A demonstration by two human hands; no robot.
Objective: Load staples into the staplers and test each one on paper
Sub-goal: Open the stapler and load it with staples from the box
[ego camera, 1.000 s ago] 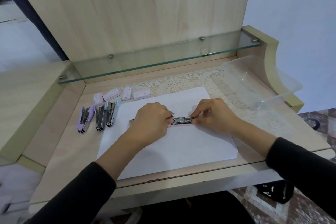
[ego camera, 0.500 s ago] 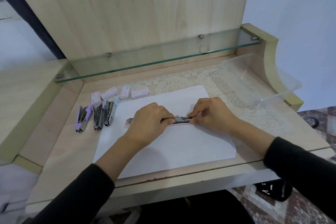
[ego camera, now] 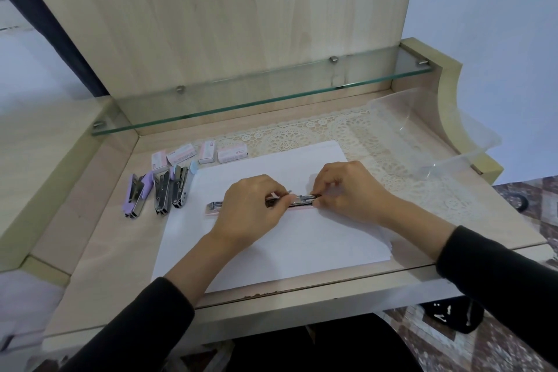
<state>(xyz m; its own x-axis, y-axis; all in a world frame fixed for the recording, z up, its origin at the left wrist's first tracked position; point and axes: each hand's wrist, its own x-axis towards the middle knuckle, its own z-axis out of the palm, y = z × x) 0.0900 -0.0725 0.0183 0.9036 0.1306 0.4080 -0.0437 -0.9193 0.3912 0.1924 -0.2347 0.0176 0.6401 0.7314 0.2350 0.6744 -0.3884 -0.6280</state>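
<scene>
grips meet on the pink stapler [ego camera: 303, 200], opened flat on white paper [ego camera: 271, 254]: left grip [ego camera: 253, 211] curls over its middle, right grip [ego camera: 347, 190] pinches its right end. left of them on the wooden bench [ego camera: 105, 238] lie three staplers [ego camera: 161, 193] and staple boxes [ego camera: 181, 155]; lace mat [ego camera: 302, 133] and glass shelf [ego camera: 241, 100] are behind.

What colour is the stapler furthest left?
The leftmost stapler is light purple with shiny metal, shown in the head view.

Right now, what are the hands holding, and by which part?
The opened pink stapler lying on the paper: left hand grips its middle, right hand pinches its right end.
</scene>
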